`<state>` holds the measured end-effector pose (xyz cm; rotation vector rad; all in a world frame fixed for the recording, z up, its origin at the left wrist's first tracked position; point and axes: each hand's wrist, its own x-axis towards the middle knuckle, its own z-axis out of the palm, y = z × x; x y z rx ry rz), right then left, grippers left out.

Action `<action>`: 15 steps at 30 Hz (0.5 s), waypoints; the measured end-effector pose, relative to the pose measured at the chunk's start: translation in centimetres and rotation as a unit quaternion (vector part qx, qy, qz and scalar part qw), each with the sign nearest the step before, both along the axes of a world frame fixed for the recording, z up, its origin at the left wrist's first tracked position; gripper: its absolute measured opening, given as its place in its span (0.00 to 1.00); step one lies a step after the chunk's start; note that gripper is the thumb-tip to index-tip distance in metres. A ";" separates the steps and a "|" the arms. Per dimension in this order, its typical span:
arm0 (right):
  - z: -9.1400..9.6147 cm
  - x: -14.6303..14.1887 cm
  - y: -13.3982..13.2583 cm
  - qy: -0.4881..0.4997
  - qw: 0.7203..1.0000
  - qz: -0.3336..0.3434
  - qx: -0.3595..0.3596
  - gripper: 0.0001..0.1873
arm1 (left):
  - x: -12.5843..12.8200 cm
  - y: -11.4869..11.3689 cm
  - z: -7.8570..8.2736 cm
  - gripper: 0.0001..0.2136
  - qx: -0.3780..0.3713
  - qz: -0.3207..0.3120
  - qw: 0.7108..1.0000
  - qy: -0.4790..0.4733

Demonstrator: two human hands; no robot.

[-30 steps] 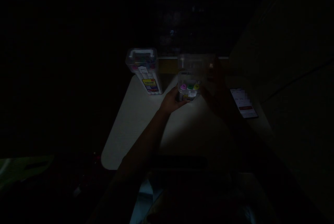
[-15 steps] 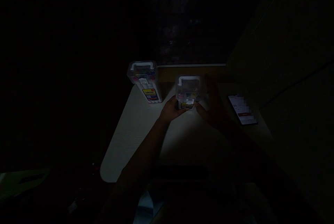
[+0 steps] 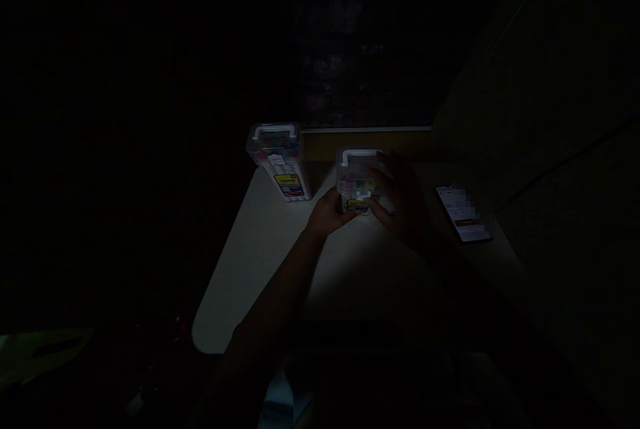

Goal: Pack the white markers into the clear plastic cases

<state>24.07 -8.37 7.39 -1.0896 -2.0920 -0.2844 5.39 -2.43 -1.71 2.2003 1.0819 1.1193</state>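
In dim light, a clear plastic marker case with a white handle and a yellow label stands upright on the table. My left hand is wrapped round its lower left side, the thumb across the front. At its right, my right hand has its fingers apart, with the thumb near the white front latch and the other fingers by the lid. Whether those fingertips press on the case is too dark to tell. To the left stands a second marker case, its lid shut, with white markers inside.
The pale table has rounded corners. Near its right edge lies a phone with a lit screen, partly pixelated. A dark panel or window rises behind the table, and a cable runs along the right wall.
My right hand has moved left over the right side of the case, its fingers coming nearer the lid and the latch. The left hand keeps its hold. The view has shifted slightly.
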 end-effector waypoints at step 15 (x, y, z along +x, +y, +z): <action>-0.3 -2.3 0.8 0.046 0.995 -0.085 0.002 0.27 | -0.2 0.3 -0.5 0.30 -0.004 -0.003 1.000 -0.006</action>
